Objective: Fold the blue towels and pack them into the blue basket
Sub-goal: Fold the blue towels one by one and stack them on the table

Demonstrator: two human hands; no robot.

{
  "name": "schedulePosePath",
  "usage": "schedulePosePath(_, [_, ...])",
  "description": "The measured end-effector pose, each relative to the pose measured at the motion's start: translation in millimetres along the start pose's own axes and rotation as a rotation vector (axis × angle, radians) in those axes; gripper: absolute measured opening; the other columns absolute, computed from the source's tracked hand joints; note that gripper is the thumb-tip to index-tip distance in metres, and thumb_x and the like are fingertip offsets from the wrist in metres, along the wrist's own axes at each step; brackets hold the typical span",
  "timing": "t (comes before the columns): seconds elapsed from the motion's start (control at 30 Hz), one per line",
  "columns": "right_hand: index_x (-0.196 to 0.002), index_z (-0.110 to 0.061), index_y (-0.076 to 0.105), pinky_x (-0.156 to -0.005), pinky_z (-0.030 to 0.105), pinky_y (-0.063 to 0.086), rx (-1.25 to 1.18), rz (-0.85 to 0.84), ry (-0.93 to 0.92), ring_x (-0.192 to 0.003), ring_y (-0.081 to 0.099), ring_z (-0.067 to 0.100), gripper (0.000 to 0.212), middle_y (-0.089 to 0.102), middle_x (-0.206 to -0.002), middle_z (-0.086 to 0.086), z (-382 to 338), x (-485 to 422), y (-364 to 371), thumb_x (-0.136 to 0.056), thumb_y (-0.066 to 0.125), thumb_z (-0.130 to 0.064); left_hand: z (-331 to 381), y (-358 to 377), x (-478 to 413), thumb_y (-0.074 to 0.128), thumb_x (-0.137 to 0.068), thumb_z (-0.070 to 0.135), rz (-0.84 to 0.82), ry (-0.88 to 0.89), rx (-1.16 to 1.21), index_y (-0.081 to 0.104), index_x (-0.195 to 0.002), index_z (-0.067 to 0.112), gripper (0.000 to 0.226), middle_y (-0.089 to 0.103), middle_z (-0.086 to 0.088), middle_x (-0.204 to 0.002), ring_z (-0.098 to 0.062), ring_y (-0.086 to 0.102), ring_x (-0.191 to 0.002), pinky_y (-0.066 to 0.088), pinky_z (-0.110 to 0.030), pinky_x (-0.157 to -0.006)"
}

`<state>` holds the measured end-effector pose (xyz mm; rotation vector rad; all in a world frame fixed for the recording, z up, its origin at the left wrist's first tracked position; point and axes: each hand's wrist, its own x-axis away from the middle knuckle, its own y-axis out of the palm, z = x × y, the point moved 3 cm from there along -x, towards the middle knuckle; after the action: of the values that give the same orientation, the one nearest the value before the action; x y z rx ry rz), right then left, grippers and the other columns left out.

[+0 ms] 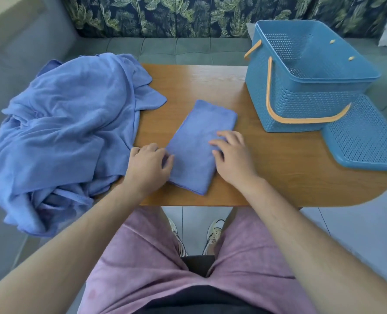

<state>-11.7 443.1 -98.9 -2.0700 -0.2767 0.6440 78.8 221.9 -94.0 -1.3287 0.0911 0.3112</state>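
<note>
Blue towel [200, 143], folded into a narrow strip, lying aslant by the near edge of the table [278, 168], about midway along it. Right hand [232, 155] laid flat on its right half, fingers straight and spread, pressing. Left hand [148, 168] at its left long edge, fingers bent against the cloth; cannot tell whether pinching that edge or only touching. Looks like smoothing ahead of one more fold. Best done so: keep the right palm flat as an anchor, sweep outward to chase creases, square the long edges first. Then lift the near short end, carry it to the far one, match corners, press the crease. Aim for a packet short enough for the basket [301, 82], standing open at the far right corner, well apart from the towel, orange handle dropped against its front wall. Lid [367, 137] just beside it at the right edge, partly over that edge. Pile [70, 123] of unfolded towels at the left edge, hanging off, just beside the left hand; mind not to drag it along
</note>
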Motion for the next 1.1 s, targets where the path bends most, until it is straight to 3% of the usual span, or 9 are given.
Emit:
schedulePosePath(0.1, [-0.1, -0.019, 0.073, -0.098, 0.027, 0.041, -0.131, -0.049, -0.073, -0.107, 0.051, 0.018, 0.014, 0.061, -0.111, -0.005, 2.8, 20.9, -18.3, -0.088, 0.068, -0.015, 7.5, 0.2, 26.6, 0.059, -0.092, 0.035, -0.051, 0.186, 0.259, 0.065, -0.087, 0.018, 0.019, 0.05, 0.006, -0.082, -0.019, 0.055, -0.077, 0.048, -0.04, -0.074])
schedulePosePath(0.2, [-0.094, -0.018, 0.073, -0.102, 0.031, 0.041, -0.236, -0.148, -0.146, -0.11, 0.053, 0.014, 0.007, 0.061, -0.113, -0.007, 7.3, 53.0, -25.6, -0.089, 0.071, -0.014, 8.6, 2.7, 35.4, 0.067, -0.091, 0.025, -0.009, 0.301, 0.324, 0.068, -0.096, 0.016, 0.011, 0.056, 0.002, -0.104, -0.023, 0.054, -0.094, 0.046, -0.035, -0.086])
schedulePosePath(0.3, [-0.098, -0.017, 0.075, -0.107, 0.034, 0.04, -0.261, -0.143, -0.179, -0.12, 0.052, 0.016, 0.009, 0.061, -0.127, -0.005, 13.9, 74.7, -30.8, -0.09, 0.072, -0.014, 9.4, 0.2, 40.8, 0.068, -0.092, 0.024, 0.039, 0.42, 0.279, 0.071, -0.094, 0.021, 0.005, 0.061, 0.003, -0.12, -0.024, 0.054, -0.116, 0.045, -0.042, -0.09])
schedulePosePath(0.53, [-0.123, -0.021, 0.071, -0.111, 0.033, 0.039, -0.227, -0.26, -0.266, -0.125, 0.05, 0.02, 0.047, 0.06, -0.137, -0.006, 10.6, 93.9, -36.3, -0.08, 0.084, -0.032, 2.9, 0.2, 53.3, 0.068, -0.09, 0.047, -0.109, 0.447, 0.431, 0.072, -0.11, 0.017, 0.036, 0.065, 0.001, -0.123, -0.016, 0.058, -0.124, 0.048, -0.047, -0.097])
schedulePosePath(0.67, [-0.117, -0.022, 0.074, -0.102, 0.034, 0.045, -0.224, -0.223, -0.28, -0.114, 0.052, 0.017, 0.039, 0.065, -0.131, -0.008, 11.5, 102.0, -35.5, -0.079, 0.083, -0.018, 0.3, 1.5, 72.9, 0.075, -0.08, 0.054, -0.125, 0.46, 0.331, 0.069, -0.116, 0.021, 0.049, 0.062, 0.004, -0.128, -0.018, 0.055, -0.127, 0.047, -0.048, -0.095])
schedulePosePath(0.77, [-0.11, -0.018, 0.077, -0.093, 0.033, 0.049, -0.305, -0.182, -0.248, -0.105, 0.055, 0.016, 0.028, 0.072, -0.116, -0.008, 6.8, 106.1, -40.7, -0.082, 0.082, -0.014, 4.5, -4.8, 82.4, 0.068, -0.084, 0.04, -0.102, 0.468, 0.346, 0.072, -0.109, 0.022, 0.031, 0.066, 0.007, -0.118, -0.019, 0.061, -0.118, 0.049, -0.049, -0.085])
schedulePosePath(0.87, [-0.11, -0.02, 0.077, -0.089, 0.031, 0.05, -0.392, -0.19, -0.11, -0.101, 0.059, 0.012, 0.023, 0.068, -0.1, -0.006, -0.3, 102.8, -52.4, -0.087, 0.078, -0.024, 12.5, -21.8, 81.7, 0.064, -0.089, 0.036, -0.102, 0.421, 0.43, 0.073, -0.102, 0.021, 0.022, 0.069, 0.009, -0.098, -0.014, 0.066, -0.095, 0.049, -0.043, -0.079])
schedulePosePath(1.0, [-0.108, -0.023, 0.074, -0.082, 0.029, 0.051, -0.534, -0.168, -0.004, -0.086, 0.064, 0.009, 0.017, 0.072, -0.095, -0.008, -11.6, 82.4, -69.5, -0.091, 0.074, -0.024, 19.3, -46.2, 62.4, 0.076, -0.088, 0.029, -0.118, 0.057, 0.793, 0.07, -0.096, 0.019, 0.014, 0.068, 0.003, -0.08, -0.015, 0.063, -0.077, 0.049, -0.023, -0.075])
schedulePosePath(1.1, [-0.104, -0.022, 0.072, -0.079, 0.031, 0.051, -0.641, -0.145, 0.1, -0.085, 0.066, 0.019, 0.012, 0.074, -0.093, -0.002, -11.7, 46.0, -72.0, -0.093, 0.072, -0.024, 21.0, -53.5, 31.2, 0.075, -0.089, 0.024, -0.112, -0.075, 0.968, 0.068, -0.089, 0.023, 0.007, 0.066, 0.008, -0.076, -0.013, 0.056, -0.071, 0.046, -0.023, -0.069])
